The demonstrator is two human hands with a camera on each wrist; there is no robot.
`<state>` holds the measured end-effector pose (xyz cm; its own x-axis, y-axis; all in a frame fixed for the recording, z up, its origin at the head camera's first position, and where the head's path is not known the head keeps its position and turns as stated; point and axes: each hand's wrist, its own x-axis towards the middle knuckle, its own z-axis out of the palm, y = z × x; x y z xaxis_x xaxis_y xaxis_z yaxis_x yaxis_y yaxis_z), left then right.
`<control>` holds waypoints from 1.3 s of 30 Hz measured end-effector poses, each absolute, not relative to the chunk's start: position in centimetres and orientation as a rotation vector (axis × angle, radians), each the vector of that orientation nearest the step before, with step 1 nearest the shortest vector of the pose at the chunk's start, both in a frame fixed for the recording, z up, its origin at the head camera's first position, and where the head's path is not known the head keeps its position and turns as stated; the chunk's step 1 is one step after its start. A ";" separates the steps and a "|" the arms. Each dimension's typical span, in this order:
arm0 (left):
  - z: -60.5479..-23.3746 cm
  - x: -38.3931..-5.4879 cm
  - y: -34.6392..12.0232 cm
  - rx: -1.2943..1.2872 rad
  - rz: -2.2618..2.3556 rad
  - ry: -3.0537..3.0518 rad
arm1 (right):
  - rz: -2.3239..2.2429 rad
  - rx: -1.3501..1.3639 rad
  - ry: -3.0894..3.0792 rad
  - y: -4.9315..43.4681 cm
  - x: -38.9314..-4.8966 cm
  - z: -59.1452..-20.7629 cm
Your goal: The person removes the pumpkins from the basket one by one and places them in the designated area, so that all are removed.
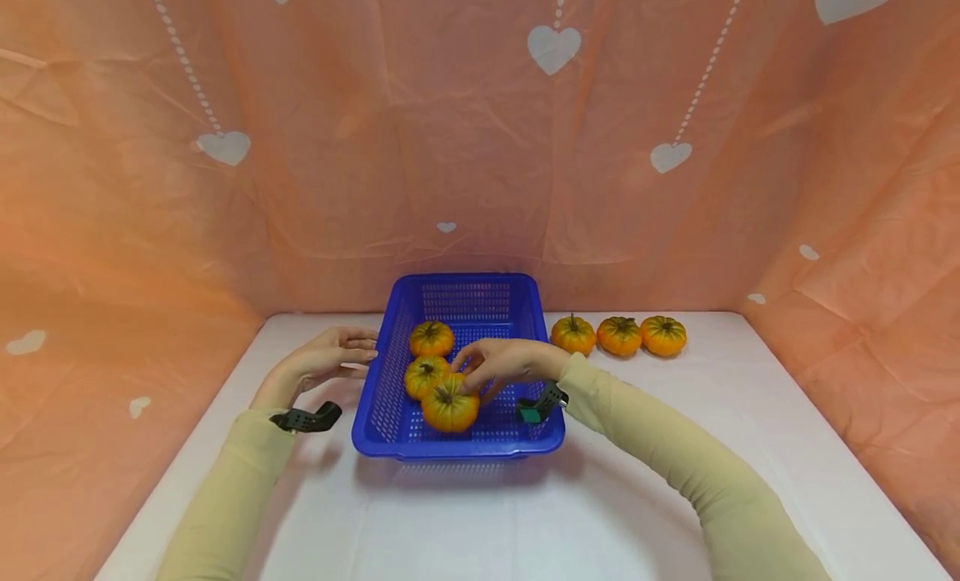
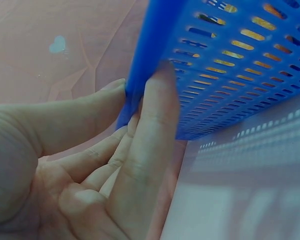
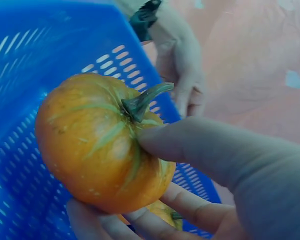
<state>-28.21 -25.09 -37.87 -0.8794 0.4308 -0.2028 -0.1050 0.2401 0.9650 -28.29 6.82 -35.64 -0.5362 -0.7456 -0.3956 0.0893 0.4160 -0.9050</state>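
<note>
My right hand [image 1: 510,361] reaches over the blue plastic basket [image 1: 457,449] and grips a small orange pumpkin [image 1: 450,408]. In the right wrist view, the thumb presses this pumpkin [image 3: 100,145] beside its green stem while the fingers curl beneath. Two more pumpkins, one at the back [image 1: 431,339] and one nearer [image 1: 424,376], lie along the basket's left side; the held one partly covers the nearer. At the left wall, my left hand [image 1: 326,356] pinches the rim [image 2: 145,55] between thumb and fingers.
Three pumpkins stand in a row on the white table [image 1: 675,448] right of the basket: a left one [image 1: 573,335], a middle one [image 1: 619,337] and a right one [image 1: 663,337]. Behind hangs an orange cloth [image 1: 480,164] printed with white hearts.
</note>
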 end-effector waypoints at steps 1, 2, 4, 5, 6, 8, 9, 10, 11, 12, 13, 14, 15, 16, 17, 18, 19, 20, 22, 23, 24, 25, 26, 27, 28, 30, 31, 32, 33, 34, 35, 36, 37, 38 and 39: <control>-37.9 -28.3 -25.1 0.299 1.679 2.089 | -1.234 -0.565 1.819 7.0 -28.3 -35.5; -37.8 -28.3 -25.1 0.304 1.677 2.089 | -1.240 -0.566 1.821 7.1 -28.4 -35.3; -37.8 -28.3 -25.1 0.294 1.677 2.096 | -1.251 -0.572 1.830 7.4 -28.4 -35.1; -37.8 -28.3 -25.1 0.290 1.675 2.099 | -1.258 -0.575 1.833 7.5 -28.5 -35.0; -37.8 -28.3 -25.1 0.288 1.672 2.100 | -1.270 -0.575 1.832 7.7 -28.5 -35.0; -37.8 -28.3 -25.1 0.274 1.669 2.105 | -1.291 -0.575 1.832 8.1 -28.6 -34.8; -37.9 -28.3 -25.1 0.272 1.669 2.105 | -1.310 -0.567 1.826 8.2 -28.6 -34.7; -37.9 -28.3 -25.0 0.275 1.672 2.100 | -1.332 -0.557 1.825 8.5 -28.7 -34.6; -37.9 -28.4 -25.0 0.280 1.674 2.096 | -1.348 -0.553 1.829 8.7 -28.7 -34.5; -38.0 -28.4 -25.0 0.286 1.678 2.090 | -1.360 -0.552 1.835 9.0 -28.8 -34.3; -38.0 -28.5 -25.1 0.292 1.682 2.088 | -1.368 -0.552 1.848 9.2 -28.7 -34.1; -38.1 -28.5 -25.1 0.297 1.687 2.082 | -1.378 -0.551 1.859 9.5 -28.7 -33.9; -38.2 -28.5 -25.1 0.302 1.694 2.076 | -1.387 -0.549 1.869 9.7 -28.7 -33.7; -38.2 -28.6 -25.1 0.303 1.699 2.072 | -1.389 -0.554 1.882 10.0 -28.7 -33.6; -38.3 -28.6 -25.1 0.310 1.700 2.070 | -1.388 -0.556 1.894 10.2 -28.6 -33.4; -38.3 -28.6 -25.2 0.319 1.700 2.068 | -1.392 -0.556 1.902 10.5 -28.5 -33.2; -38.3 -28.6 -25.2 0.320 1.701 2.067 | -1.402 -0.553 1.905 10.7 -28.4 -33.0; -38.4 -28.5 -25.2 0.320 1.703 2.065 | -1.408 -0.551 1.907 11.0 -28.4 -32.9; -38.3 -28.4 -25.2 0.321 1.703 2.065 | -1.422 -0.552 1.915 11.4 -28.3 -32.7; -38.4 -28.4 -25.2 0.323 1.702 2.066 | -1.431 -0.548 1.919 11.7 -28.2 -32.6; -38.4 -28.4 -25.2 0.324 1.701 2.067 | -1.442 -0.544 1.924 11.9 -28.1 -32.5; -38.3 -28.4 -25.2 0.319 1.703 2.069 | -1.454 -0.540 1.929 12.2 -28.1 -32.4; -38.3 -28.4 -25.2 0.322 1.702 2.070 | -1.462 -0.537 1.936 12.5 -28.0 -32.4; -38.3 -28.4 -25.2 0.325 1.702 2.068 | -1.476 -0.534 1.940 12.8 -28.0 -32.3; -38.3 -28.4 -25.2 0.331 1.701 2.068 | -1.490 -0.529 1.939 13.1 -27.9 -32.3; -38.3 -28.4 -25.2 0.331 1.708 2.061 | -1.510 -0.518 1.947 13.6 -27.8 -32.2; -38.3 -28.4 -25.2 0.335 1.709 2.060 | -1.522 -0.512 1.945 13.9 -27.7 -32.2; -38.4 -28.4 -25.3 0.343 1.708 2.057 | -1.531 -0.505 1.948 14.2 -27.6 -32.1; -38.4 -28.4 -25.3 0.348 1.710 2.053 | -1.543 -0.496 1.946 14.4 -27.6 -32.1; -38.4 -28.4 -25.4 0.353 1.712 2.050 | -1.552 -0.488 1.947 14.7 -27.5 -32.1; -38.4 -28.4 -25.4 0.356 1.713 2.046 | -1.558 -0.481 1.955 15.0 -27.5 -32.0; -38.4 -28.4 -25.4 0.360 1.712 2.045 | -1.564 -0.475 1.961 15.4 -27.4 -32.0; -38.4 -28.4 -25.4 0.365 1.708 2.046 | -1.570 -0.469 1.972 15.7 -27.4 -31.9; -38.4 -28.4 -25.4 0.368 1.706 2.045 | -1.574 -0.468 1.983 16.1 -27.3 -31.9; -38.4 -28.5 -25.4 0.365 1.705 2.047 | -1.582 -0.466 1.986 16.4 -27.2 -31.8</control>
<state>-28.47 -25.42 -38.38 -0.8643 0.4737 -0.1691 -0.0809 0.2010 0.9763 -27.25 16.42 -31.79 -0.7869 -0.5823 -0.2042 0.0691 0.2457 -0.9669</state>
